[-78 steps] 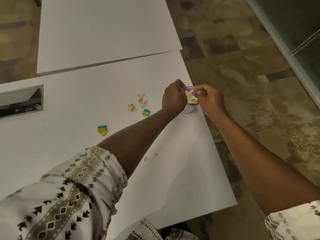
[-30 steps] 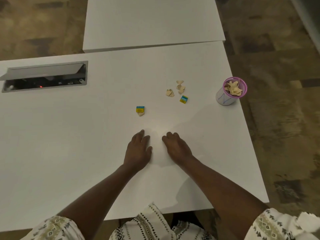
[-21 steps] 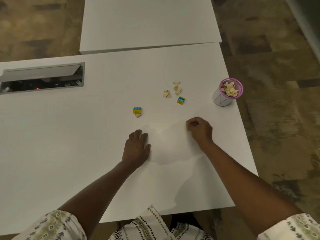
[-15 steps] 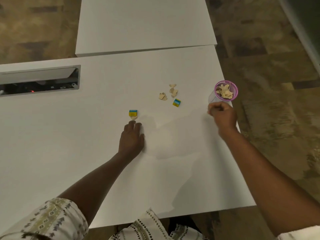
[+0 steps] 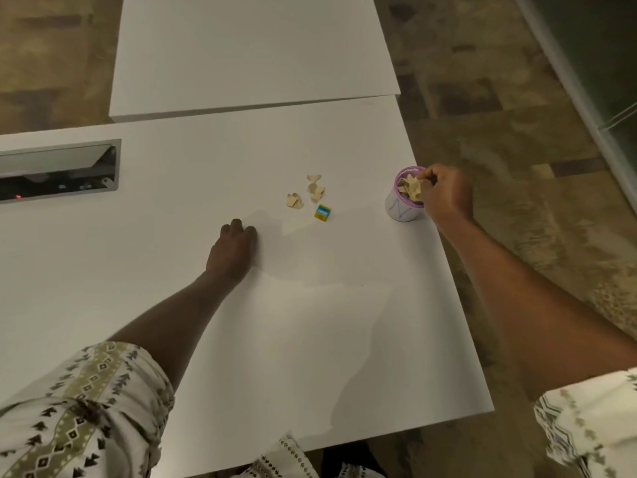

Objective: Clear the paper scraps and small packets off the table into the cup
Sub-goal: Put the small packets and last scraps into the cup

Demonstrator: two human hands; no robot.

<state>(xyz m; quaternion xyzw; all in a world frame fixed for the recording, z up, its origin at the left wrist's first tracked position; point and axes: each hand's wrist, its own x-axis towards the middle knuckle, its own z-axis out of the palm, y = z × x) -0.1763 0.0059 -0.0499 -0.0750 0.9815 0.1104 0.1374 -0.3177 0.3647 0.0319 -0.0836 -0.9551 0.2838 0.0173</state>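
Note:
A small white cup (image 5: 401,211) with a pink rim stands near the table's right edge, heaped with tan paper scraps (image 5: 410,190). My right hand (image 5: 444,196) is at the cup's mouth, its fingertips pinched on a scrap at the top of the heap. Left of the cup, two clusters of tan scraps (image 5: 294,201) (image 5: 315,189) and a yellow-and-blue packet (image 5: 322,213) lie on the table. My left hand (image 5: 236,248) rests further left, fingers curled down over a second packet, which is hidden beneath them.
The white table (image 5: 310,339) ends just right of the cup, with patterned floor (image 5: 517,132) beyond. A second white tabletop (image 5: 255,50) butts against the far side. An open cable box (image 5: 58,172) is set into the table at the left.
My right hand went from the middle of the table, pinched shut, up to the cup's mouth. My left hand slid forward over the yellow-and-blue packet, which no longer shows.

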